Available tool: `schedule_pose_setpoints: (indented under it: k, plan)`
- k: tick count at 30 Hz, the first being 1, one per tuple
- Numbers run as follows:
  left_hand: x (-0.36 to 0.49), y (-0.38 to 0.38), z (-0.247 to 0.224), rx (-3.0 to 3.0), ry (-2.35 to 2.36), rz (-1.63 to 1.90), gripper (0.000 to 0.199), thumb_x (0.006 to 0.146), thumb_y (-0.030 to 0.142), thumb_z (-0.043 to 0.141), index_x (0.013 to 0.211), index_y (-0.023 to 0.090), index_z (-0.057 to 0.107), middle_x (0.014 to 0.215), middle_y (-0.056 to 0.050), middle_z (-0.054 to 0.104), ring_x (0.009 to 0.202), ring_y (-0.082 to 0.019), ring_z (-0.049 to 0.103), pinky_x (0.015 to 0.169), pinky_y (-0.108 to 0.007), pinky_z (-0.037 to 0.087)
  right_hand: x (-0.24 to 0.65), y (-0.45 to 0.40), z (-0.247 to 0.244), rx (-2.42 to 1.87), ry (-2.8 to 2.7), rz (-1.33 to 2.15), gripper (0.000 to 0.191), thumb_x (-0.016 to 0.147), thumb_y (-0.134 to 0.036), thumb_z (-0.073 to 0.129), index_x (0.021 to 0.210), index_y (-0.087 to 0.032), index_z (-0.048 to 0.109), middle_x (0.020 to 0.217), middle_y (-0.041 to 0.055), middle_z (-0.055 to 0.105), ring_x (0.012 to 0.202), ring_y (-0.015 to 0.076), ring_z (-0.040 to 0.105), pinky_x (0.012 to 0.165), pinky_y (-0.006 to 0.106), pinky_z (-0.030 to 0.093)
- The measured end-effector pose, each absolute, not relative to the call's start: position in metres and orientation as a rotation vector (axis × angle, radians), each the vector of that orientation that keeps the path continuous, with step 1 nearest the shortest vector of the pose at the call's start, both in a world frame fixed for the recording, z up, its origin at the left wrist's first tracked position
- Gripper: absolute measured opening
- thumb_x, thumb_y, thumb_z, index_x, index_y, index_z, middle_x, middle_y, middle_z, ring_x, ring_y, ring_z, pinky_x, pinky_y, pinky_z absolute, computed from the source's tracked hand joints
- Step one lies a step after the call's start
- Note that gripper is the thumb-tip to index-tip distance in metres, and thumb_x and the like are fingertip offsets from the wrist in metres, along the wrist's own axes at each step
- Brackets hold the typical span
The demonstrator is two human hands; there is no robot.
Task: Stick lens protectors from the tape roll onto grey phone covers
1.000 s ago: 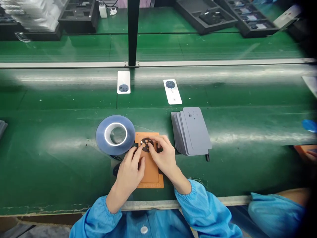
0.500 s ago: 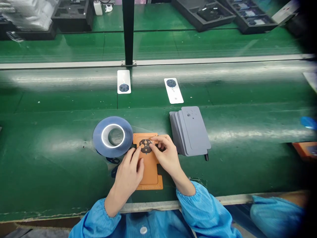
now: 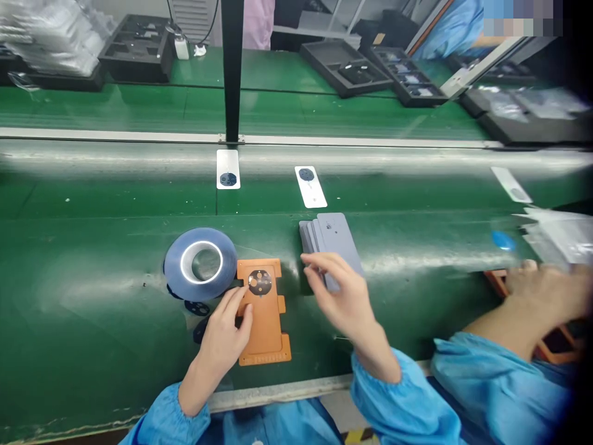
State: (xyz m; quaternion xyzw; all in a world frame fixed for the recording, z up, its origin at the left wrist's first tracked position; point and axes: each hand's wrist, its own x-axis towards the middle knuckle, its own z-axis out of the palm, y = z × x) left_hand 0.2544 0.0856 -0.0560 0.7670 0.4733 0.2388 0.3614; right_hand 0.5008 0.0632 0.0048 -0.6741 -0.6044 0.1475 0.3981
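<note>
An orange plate [image 3: 262, 327] lies on the green surface with a black round piece [image 3: 260, 282] with holes near its top. My left hand [image 3: 227, 327] rests on the plate's left side, fingers apart, fingertips by the black piece. Off to the right, my right hand [image 3: 340, 293] is raised in front of a stack of grey panels [image 3: 340, 235], thumb and index finger apart, with nothing visible between them. A roll of blue film [image 3: 173, 262] lies left of the plate, with black pieces [image 3: 197, 308] on a strip beneath it.
Two white cards [image 3: 228, 162] [image 3: 310, 193] lie further back. At the right, a co-worker's hand and blue sleeve [image 3: 491, 364] are over orange plates [image 3: 495, 283]. Black trays [image 3: 139, 49] stand behind a metal rail [image 3: 115, 135] and black post [image 3: 232, 74].
My right hand has left the black piece and moved right to the grey stack. My left hand stays at the plate. The view has shifted, showing more of the co-worker's arm at the right.
</note>
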Motion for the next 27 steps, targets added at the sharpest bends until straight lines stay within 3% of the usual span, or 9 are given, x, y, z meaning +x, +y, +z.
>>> schedule_pose_setpoints:
  k: [4,6,8,14,17,19,21,23,27]
  plan:
    - [0.250,0.086,-0.057,1.872,1.276,0.640,0.035,0.095,0.033,0.055,0.126,0.020,0.065,0.113,-0.011,0.072,0.083,-0.022,0.071,0.077,-0.035,0.059,0.584,0.101,0.023,-1.950,-1.808,0.194,0.048,0.091,-0.036,0.068,0.137,-0.025,0.061,0.138,0.0132,0.060,0.132,0.0349,0.052,0.112,0.057,0.041]
    - [0.249,0.086,-0.057,1.774,1.305,0.632,0.038,0.094,0.038,0.057,0.127,0.020,0.065,0.097,-0.008,0.073,0.064,-0.018,0.066,0.065,-0.032,0.056,0.617,0.121,0.018,-2.080,-1.872,0.301,0.056,0.086,-0.040,0.074,0.138,-0.024,0.060,0.143,0.0155,0.056,0.137,0.0371,0.048,0.114,0.060,0.038]
    - [0.248,0.087,-0.057,1.666,1.306,0.617,0.043,0.094,0.041,0.058,0.132,0.021,0.062,0.094,-0.007,0.074,0.058,-0.015,0.062,0.059,-0.030,0.053,0.637,0.134,0.010,-2.123,-1.901,0.424,0.058,0.084,-0.041,0.076,0.136,-0.021,0.062,0.144,0.0177,0.056,0.137,0.0373,0.048,0.113,0.057,0.039]
    - [0.244,0.093,-0.051,1.451,1.281,0.633,0.063,0.094,0.044,0.058,0.150,0.021,0.042,0.126,-0.013,0.069,0.070,-0.014,0.066,0.065,-0.029,0.054,0.635,0.128,0.020,-2.071,-1.683,0.417,0.051,0.079,-0.041,0.079,0.125,-0.020,0.068,0.125,0.0125,0.069,0.112,0.0312,0.066,0.098,0.049,0.052]
    - [0.240,0.096,-0.047,1.395,1.272,0.630,0.071,0.096,0.044,0.056,0.156,0.022,0.027,0.129,-0.013,0.067,0.072,-0.013,0.067,0.071,-0.029,0.055,0.614,0.109,0.051,-1.937,-1.483,0.537,0.042,0.083,-0.044,0.076,0.117,-0.020,0.071,0.108,0.0098,0.074,0.092,0.0265,0.071,0.081,0.042,0.058]
    - [0.238,0.096,-0.045,1.376,1.272,0.652,0.077,0.095,0.043,0.057,0.159,0.023,0.019,0.128,-0.013,0.067,0.072,-0.012,0.068,0.075,-0.030,0.056,0.590,0.095,0.067,-1.782,-1.384,0.614,0.039,0.084,-0.044,0.076,0.114,-0.021,0.072,0.105,0.0091,0.075,0.089,0.0248,0.071,0.075,0.037,0.059]
    - [0.237,0.094,-0.043,1.370,1.277,0.655,0.076,0.094,0.042,0.058,0.158,0.022,0.022,0.127,-0.014,0.067,0.074,-0.013,0.069,0.072,-0.030,0.056,0.559,0.084,0.073,-1.662,-1.327,0.661,0.039,0.083,-0.042,0.078,0.115,-0.021,0.073,0.109,0.0089,0.075,0.093,0.0244,0.071,0.076,0.035,0.060]
    - [0.237,0.090,-0.042,1.374,1.295,0.631,0.069,0.093,0.042,0.060,0.152,0.019,0.034,0.125,-0.015,0.067,0.080,-0.016,0.071,0.068,-0.028,0.056,0.525,0.078,0.065,-1.583,-1.308,0.796,0.037,0.086,-0.039,0.076,0.119,-0.022,0.073,0.113,0.0086,0.075,0.097,0.0241,0.071,0.081,0.036,0.060]
    - [0.233,0.079,-0.040,1.424,1.342,0.643,0.056,0.092,0.042,0.061,0.141,0.017,0.051,0.121,-0.015,0.068,0.102,-0.022,0.070,0.072,-0.029,0.058,0.473,0.076,0.029,-1.493,-1.348,1.058,0.031,0.091,-0.036,0.068,0.120,-0.023,0.072,0.116,0.0074,0.074,0.101,0.0230,0.071,0.088,0.038,0.060]
